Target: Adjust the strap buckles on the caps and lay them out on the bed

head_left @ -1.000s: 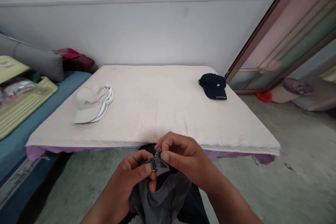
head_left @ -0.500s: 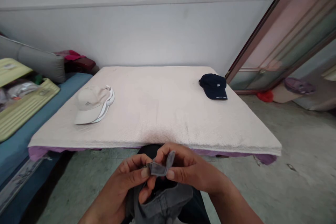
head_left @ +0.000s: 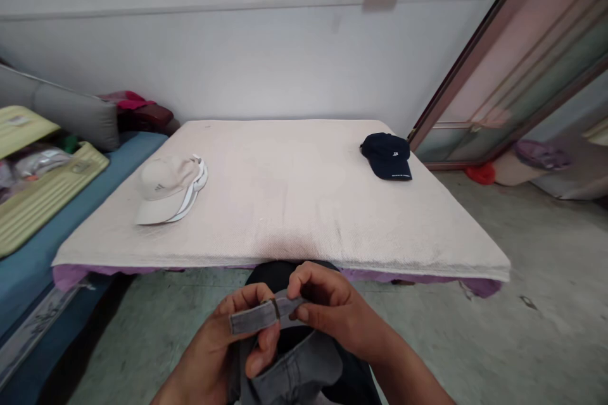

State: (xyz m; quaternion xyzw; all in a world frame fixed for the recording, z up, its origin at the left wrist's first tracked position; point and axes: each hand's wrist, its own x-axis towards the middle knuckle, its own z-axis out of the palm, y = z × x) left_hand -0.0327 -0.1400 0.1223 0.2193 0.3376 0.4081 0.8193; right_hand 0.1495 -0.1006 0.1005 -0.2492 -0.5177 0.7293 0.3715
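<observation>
A grey cap (head_left: 294,370) rests over my lap, below the table's front edge. Its grey strap (head_left: 253,318) runs through a small metal buckle (head_left: 276,309), with the free end pointing left. My left hand (head_left: 232,329) is closed on the strap beside the buckle. To the right of the buckle, my right hand (head_left: 327,304) pinches the strap between thumb and fingers. Light caps (head_left: 164,190), stacked together, lie at the left of the table (head_left: 285,202). A dark navy cap (head_left: 387,157) sits at the table's right.
Left of the table is a blue surface (head_left: 135,152) with a grey cushion (head_left: 80,114) and an open yellow-green case (head_left: 57,190). A white wall stands behind the table. Sliding doors (head_left: 503,76) are at the right, with a red item (head_left: 481,173) on the floor.
The strap's free end, earlier raised at the right by my right hand, now extends left past the buckle over my left hand. The view has tilted slightly down.
</observation>
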